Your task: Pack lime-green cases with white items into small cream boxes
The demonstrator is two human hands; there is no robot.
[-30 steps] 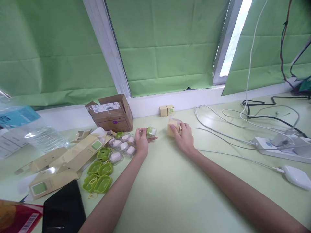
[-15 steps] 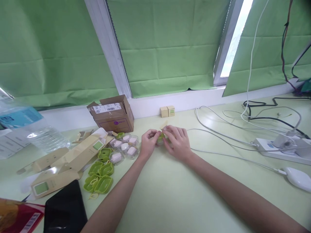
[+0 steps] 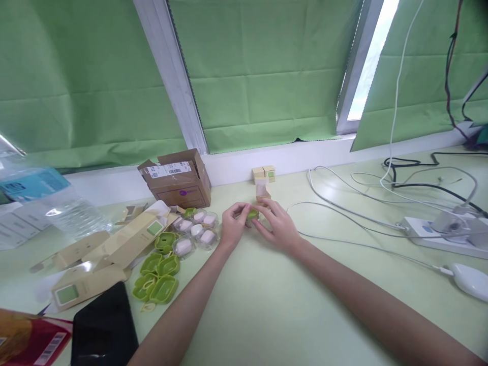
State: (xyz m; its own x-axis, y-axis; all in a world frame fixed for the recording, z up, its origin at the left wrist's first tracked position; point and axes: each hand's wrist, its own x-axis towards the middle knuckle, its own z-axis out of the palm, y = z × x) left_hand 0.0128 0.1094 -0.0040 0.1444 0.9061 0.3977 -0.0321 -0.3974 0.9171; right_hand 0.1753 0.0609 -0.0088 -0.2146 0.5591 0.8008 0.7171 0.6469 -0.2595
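Above the middle of the table, my left hand (image 3: 234,223) pinches a small green case (image 3: 252,214) between thumb and fingers. My right hand (image 3: 277,223) closes on the case from the other side, so most of it is hidden. Just behind my right fingertips stands a small cardboard box (image 3: 262,189) with its flap up. Left of my left hand sit several white pieces in clear plastic packs (image 3: 196,230), and beside them are several green silicone cases (image 3: 163,288) lying open.
Opened cartons (image 3: 131,239), a black tablet (image 3: 104,328) and a water bottle (image 3: 72,203) crowd the left. A brown box (image 3: 183,185) and small closed boxes (image 3: 270,173) stand by the wall. White cables (image 3: 343,207) run to a power strip (image 3: 423,231) at right.
The small box with its flap up now stands behind my hands, where only a tan flap at my fingers showed before. The green case remains between my hands.
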